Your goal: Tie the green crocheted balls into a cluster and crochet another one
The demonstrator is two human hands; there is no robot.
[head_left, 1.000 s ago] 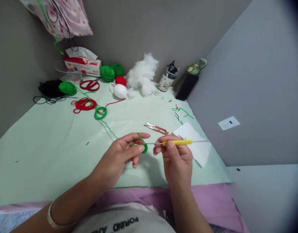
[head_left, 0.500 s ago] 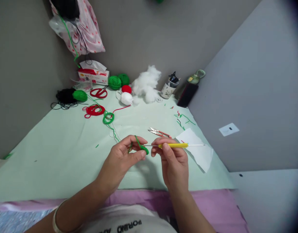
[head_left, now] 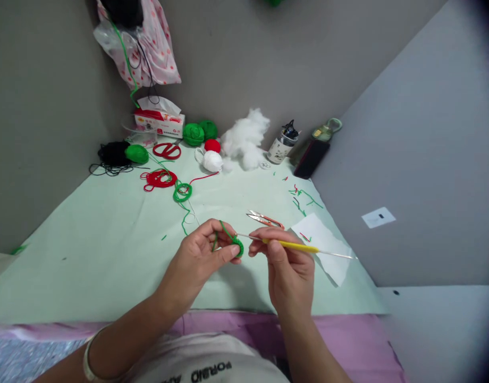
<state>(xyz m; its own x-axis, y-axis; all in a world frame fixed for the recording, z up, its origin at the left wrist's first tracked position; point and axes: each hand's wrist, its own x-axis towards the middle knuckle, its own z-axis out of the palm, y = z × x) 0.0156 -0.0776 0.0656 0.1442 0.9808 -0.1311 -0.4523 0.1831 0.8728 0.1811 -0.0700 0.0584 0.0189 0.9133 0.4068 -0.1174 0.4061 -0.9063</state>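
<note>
Between thumb and fingers, my left hand (head_left: 204,252) pinches a small round green crochet piece (head_left: 239,247). Green yarn runs from the piece over my left index finger. My right hand (head_left: 286,260) is closed around the yellow handle of a crochet hook (head_left: 294,246), held like a pen. The hook's thin metal tip points left and meets the top edge of the piece; whether it sits inside a stitch I cannot tell. Just beyond my right hand lie orange-handled thread snips (head_left: 266,218), beside a white paper sheet (head_left: 320,247).
At the back are red scissors (head_left: 167,151), green yarn balls (head_left: 193,134), a white yarn ball (head_left: 211,161), white stuffing (head_left: 246,139), a tissue box (head_left: 160,122), a pen cup (head_left: 281,146) and a bottle (head_left: 319,138). Red yarn (head_left: 160,179) lies left of centre, yarn scraps (head_left: 304,197) to the right.
The hook has tilted, its rear end now lower and its tip higher at the piece. The green piece has turned to show more of its round face.
</note>
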